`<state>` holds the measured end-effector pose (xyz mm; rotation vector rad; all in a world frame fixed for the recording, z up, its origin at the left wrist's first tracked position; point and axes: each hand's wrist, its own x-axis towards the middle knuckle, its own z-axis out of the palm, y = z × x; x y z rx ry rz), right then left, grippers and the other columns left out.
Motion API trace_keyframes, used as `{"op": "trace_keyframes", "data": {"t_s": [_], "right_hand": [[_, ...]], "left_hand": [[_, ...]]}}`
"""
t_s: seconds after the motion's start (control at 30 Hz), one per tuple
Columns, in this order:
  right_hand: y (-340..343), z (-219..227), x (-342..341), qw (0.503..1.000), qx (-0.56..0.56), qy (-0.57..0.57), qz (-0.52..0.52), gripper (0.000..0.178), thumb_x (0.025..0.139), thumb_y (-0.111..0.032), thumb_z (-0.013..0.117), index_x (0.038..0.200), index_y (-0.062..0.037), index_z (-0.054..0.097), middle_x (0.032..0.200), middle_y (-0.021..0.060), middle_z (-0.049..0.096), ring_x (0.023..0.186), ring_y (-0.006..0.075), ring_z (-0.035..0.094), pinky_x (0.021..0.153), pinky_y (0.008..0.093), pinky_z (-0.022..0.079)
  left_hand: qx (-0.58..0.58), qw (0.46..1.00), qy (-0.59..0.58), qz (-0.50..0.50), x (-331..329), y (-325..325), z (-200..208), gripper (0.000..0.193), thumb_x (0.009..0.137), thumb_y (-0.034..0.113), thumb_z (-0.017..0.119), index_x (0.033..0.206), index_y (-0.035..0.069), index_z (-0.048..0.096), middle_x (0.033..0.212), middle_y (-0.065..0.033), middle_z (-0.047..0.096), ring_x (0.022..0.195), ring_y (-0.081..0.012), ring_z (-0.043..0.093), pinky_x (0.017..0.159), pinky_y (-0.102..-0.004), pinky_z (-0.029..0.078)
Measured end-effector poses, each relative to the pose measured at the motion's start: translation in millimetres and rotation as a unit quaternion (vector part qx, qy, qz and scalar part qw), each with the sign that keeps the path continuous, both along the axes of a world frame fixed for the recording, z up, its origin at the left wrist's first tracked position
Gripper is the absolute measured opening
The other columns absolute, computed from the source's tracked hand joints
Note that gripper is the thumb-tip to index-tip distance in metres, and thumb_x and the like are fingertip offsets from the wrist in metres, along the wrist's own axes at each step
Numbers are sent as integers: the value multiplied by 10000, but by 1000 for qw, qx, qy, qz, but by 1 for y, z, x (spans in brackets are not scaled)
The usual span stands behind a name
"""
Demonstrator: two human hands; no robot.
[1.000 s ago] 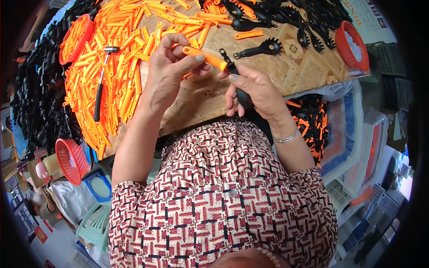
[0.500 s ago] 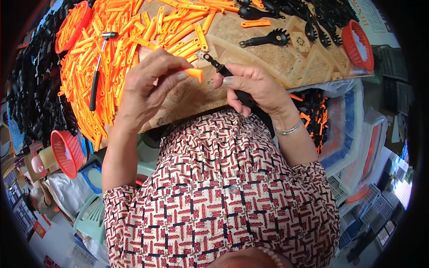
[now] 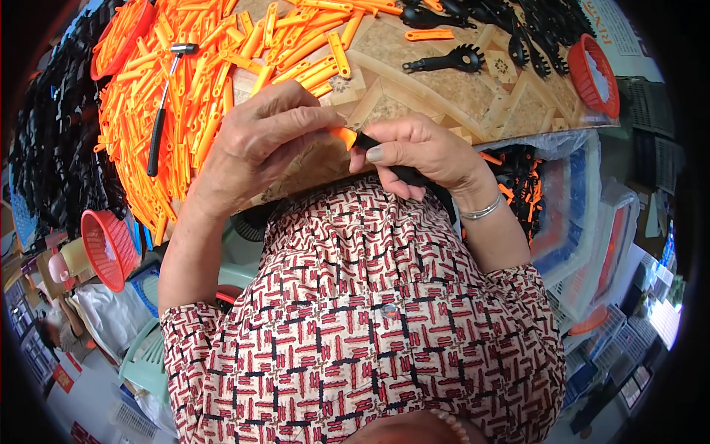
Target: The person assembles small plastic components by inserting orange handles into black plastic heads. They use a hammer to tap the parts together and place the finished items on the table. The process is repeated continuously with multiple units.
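Observation:
Fingers and thumb of my left hand (image 3: 270, 137) are closed around an orange plastic handle (image 3: 345, 136), most of it hidden by the fingers. Its flared end meets the black utensil part (image 3: 406, 175), which my right hand (image 3: 429, 152) grips. The narrow tip of that part is out of sight, apparently inside the handle; its other end is hidden by my right hand and lap. Both hands are over the table's near edge. Beyond them lies a black spaghetti server (image 3: 448, 61), with a single orange handle (image 3: 429, 35) behind it.
A large heap of orange handles (image 3: 177, 103) covers the table's left, with a small hammer (image 3: 157, 129) on top. Black utensils (image 3: 518, 52) lie at the far right by a red basket (image 3: 583, 74). Another red basket (image 3: 111, 251) is at the left; a plastic bin (image 3: 573, 200) stands right, below the tabletop.
My left hand has moved right, bringing the orange handle onto the black part's narrow tip, which was bare before. My right hand stays nearly in place.

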<state>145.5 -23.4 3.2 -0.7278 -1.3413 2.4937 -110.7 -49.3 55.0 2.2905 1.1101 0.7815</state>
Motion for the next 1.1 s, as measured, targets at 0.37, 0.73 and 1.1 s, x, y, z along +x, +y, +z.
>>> {"op": "trace_keyframes", "data": {"t_s": [0.37, 0.73, 1.1], "right_hand": [[-3, -1, -9, 922, 378, -68, 44, 219, 961, -199, 632, 1106, -45, 687, 683, 129, 661, 588, 271, 637, 564, 381, 492], [20, 18, 82, 511, 748, -422, -40, 331, 859, -364, 727, 1107, -145, 705, 954, 29, 637, 907, 224, 602, 819, 336, 457], [92, -12, 73, 400, 843, -336, -129, 107, 835, -129, 708, 928, -84, 682, 937, 43, 587, 958, 231, 557, 882, 370, 425]], "left_hand": [[23, 997, 71, 33, 0, -17, -14, 243, 814, -22, 744, 1054, 19, 733, 886, -118, 639, 820, -279, 661, 704, -364, 537], [65, 982, 70, 166, 12, 46, -41, 224, 935, 115, 685, 1155, 93, 720, 927, -108, 636, 827, -305, 627, 722, -396, 506], [166, 909, 318, 212, 52, 141, -68, 251, 874, 334, 716, 956, 99, 751, 1001, -111, 663, 1046, -332, 591, 847, -452, 492]]}}
